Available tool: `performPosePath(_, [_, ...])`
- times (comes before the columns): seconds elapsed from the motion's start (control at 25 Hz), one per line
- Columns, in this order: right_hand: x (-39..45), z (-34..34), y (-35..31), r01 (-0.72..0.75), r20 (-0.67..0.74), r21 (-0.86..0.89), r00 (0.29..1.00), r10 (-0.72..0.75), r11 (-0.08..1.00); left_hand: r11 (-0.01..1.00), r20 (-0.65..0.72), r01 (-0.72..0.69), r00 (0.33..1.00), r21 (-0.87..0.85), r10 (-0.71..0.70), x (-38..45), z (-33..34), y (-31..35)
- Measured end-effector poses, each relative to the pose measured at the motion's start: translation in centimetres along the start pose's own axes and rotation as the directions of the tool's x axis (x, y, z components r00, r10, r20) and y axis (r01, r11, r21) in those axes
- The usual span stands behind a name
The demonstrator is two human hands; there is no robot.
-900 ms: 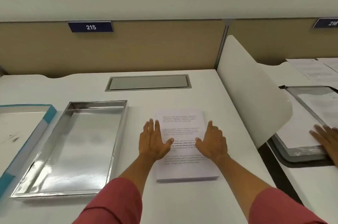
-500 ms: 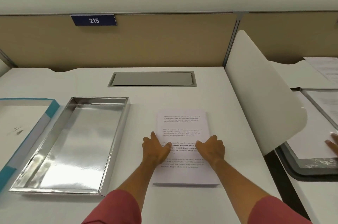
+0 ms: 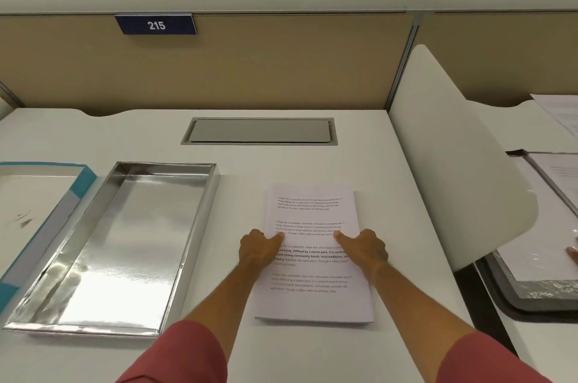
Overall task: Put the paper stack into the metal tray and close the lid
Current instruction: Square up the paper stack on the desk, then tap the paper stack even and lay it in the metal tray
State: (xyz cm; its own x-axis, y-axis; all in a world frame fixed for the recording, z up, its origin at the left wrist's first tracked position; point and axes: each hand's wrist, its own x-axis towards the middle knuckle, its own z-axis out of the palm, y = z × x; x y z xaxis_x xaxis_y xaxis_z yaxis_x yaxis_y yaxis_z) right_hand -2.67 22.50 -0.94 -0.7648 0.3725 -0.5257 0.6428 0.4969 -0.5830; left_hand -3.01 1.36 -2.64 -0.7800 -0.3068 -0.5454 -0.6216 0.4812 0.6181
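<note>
A white paper stack (image 3: 312, 298) with printed text lies flat on the desk, right of centre. My left hand (image 3: 259, 249) grips its left edge, thumb on top of the sheets. My right hand (image 3: 364, 249) grips its right edge the same way. The shiny metal tray (image 3: 175, 260) lies empty to the left of the stack, a hand's width away. Left of the tray rests the lid (image 3: 37, 213), white inside with a blue rim, partly cut off by the frame.
A grey cable hatch (image 3: 259, 131) sits in the desk behind the stack. A white curved divider (image 3: 456, 163) stands close on the right. Beyond it, another person's fingers (image 3: 573, 254) rest on papers in a dark tray (image 3: 531, 301).
Both hands went from lying flat on the stack with spread fingers to curling around its two side edges. The view shifted slightly right and closer.
</note>
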Motion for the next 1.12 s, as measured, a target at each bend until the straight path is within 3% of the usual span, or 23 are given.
performPosePath(0.16, [-0.1,-0.1,0.2,0.037,-0.016,0.057,0.999,-0.036,0.998,0.998,-0.055,-0.058,0.997,0.038,0.06,-0.1,0.2,0.1])
performPosePath(0.4, [1.1,-0.4,0.6,0.027,0.049,0.243,0.998,-0.04,0.97,0.971,0.005,-0.059,0.998,-0.232,0.062,0.8,-0.3,-0.6])
performPosePath(0.56, [1.9,-0.9,1.0,-0.069,0.099,0.405,0.995,0.032,0.911,0.948,0.013,-0.026,0.999,-0.318,0.032,1.9,-1.0,-1.2])
performPosePath(0.76, [2.8,-1.8,1.1,-0.122,0.207,0.413,0.978,0.037,0.902,0.939,0.13,-0.013,0.99,-0.342,0.061,3.1,-1.4,-1.4])
performPosePath(0.96, [1.9,-2.7,0.1,-0.003,0.204,0.412,0.975,-0.089,0.911,0.926,0.134,-0.088,0.98,-0.367,0.146,2.3,-2.2,-0.4])
performPosePath(1.12, [1.1,-4.8,-2.1,0.224,0.072,0.455,0.956,-0.286,0.862,0.856,0.038,-0.268,0.948,-0.443,0.317,0.5,-4.8,1.8])
